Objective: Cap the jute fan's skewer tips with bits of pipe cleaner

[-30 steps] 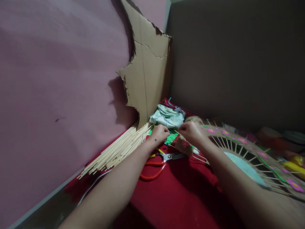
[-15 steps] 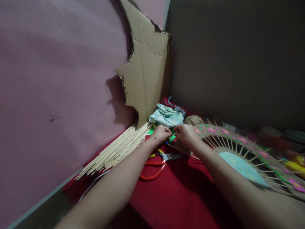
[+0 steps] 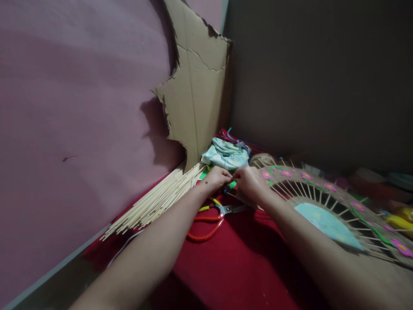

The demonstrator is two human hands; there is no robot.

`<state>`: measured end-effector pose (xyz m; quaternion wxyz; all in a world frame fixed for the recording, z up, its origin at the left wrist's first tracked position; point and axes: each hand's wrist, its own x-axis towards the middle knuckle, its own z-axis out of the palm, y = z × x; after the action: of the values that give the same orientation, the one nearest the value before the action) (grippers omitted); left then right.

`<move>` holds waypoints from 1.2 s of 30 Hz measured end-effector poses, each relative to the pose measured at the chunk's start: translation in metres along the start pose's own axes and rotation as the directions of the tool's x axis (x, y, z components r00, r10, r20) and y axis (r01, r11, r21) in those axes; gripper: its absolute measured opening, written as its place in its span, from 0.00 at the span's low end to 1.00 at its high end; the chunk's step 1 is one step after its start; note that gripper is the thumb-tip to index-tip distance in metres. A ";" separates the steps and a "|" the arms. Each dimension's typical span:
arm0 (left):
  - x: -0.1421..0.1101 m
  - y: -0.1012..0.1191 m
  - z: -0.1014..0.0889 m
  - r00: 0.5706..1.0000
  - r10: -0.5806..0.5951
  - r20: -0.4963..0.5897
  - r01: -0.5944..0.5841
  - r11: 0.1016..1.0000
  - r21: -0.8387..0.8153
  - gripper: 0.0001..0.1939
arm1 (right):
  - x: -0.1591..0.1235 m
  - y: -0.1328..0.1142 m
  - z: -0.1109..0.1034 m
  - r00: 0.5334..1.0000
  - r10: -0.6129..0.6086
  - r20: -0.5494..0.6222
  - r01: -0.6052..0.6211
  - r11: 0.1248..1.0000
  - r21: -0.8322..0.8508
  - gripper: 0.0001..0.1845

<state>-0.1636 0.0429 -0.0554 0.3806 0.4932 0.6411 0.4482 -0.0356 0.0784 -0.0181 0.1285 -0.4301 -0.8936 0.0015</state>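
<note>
- we find the arched brown piece toward the right side of the red cloth, and we judge it well advanced: the stick rows, the pale panel and the pink flowers are in place along it. our right forearm covers part of it.
- what is left we can only judge in part: work seems under way on small pieces near the far edge of the cloth, and several sticks poke past the arch's outer rim.
- the bundle of loose sticks lies along the cloth's left edge, so we judge there is plenty of stock.
- our right hand is curled in, thumb and fingers pinched together toward the left hand.
- our left hand mirrors it, fingertips drawn together and nearly meeting the right's. something tiny and dark may sit between them, but we cannot tell what, or which hand grips it.
- the scissors lie just nearer than our hands, well in from the left edge, untouched.
- the green piece shows just below our fingertips.
- the blue-tipped stick points left, just below our left hand.
</note>
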 end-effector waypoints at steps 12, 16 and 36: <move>-0.004 0.002 -0.002 0.999 -0.038 0.023 0.038 0.999 -0.024 0.06 | 0.000 0.000 0.005 1.000 -0.022 -0.014 0.021 0.998 -0.055 0.15; 0.000 -0.001 -0.002 0.999 -0.048 0.015 0.048 0.999 0.007 0.08 | -0.001 -0.001 0.007 0.999 -0.037 -0.020 0.035 0.996 -0.082 0.16; -0.007 0.013 -0.010 0.998 0.060 0.009 -0.060 0.958 0.282 0.08 | -0.005 -0.005 0.006 0.997 -0.051 -0.063 0.043 0.992 -0.122 0.16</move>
<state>-0.1679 0.0359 -0.0396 0.2926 0.5616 0.6831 0.3638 -0.0384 0.0722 -0.0244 0.1318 -0.4158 -0.8972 -0.0698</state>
